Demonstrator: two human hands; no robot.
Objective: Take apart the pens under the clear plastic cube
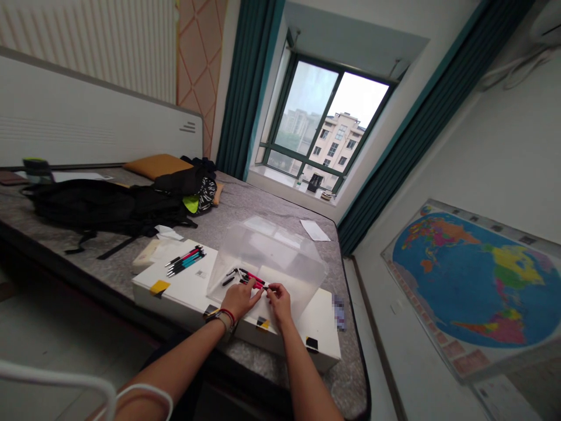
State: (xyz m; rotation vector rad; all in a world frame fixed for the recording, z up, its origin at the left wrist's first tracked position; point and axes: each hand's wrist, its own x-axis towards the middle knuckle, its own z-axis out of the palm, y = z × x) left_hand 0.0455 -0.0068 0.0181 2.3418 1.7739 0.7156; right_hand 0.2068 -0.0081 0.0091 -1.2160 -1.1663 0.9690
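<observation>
Pink-barrelled pen [253, 280] pinched between the left hand [240, 298] and right hand [279, 304], both closed narrowly on it, just above a white box [302, 316]. Black pens [228, 278] lie nearby beneath a clear plastic cover [267, 245]; a bundle of pink, blue and black pens [186, 260] rests on the box. Farther off, a black backpack [96, 204] lies on the bed [280, 216].

Gray-topped mattress [280, 204] carrying everything. Black backpack [83, 204] lying on far left, straps trailing toward edge. Mustard cushion [156, 166] behind it. Loose paper sheet [314, 230] near far corner. White box [319, 321] at near edge, holding pens [186, 260] and clear plastic cover [267, 251].
</observation>
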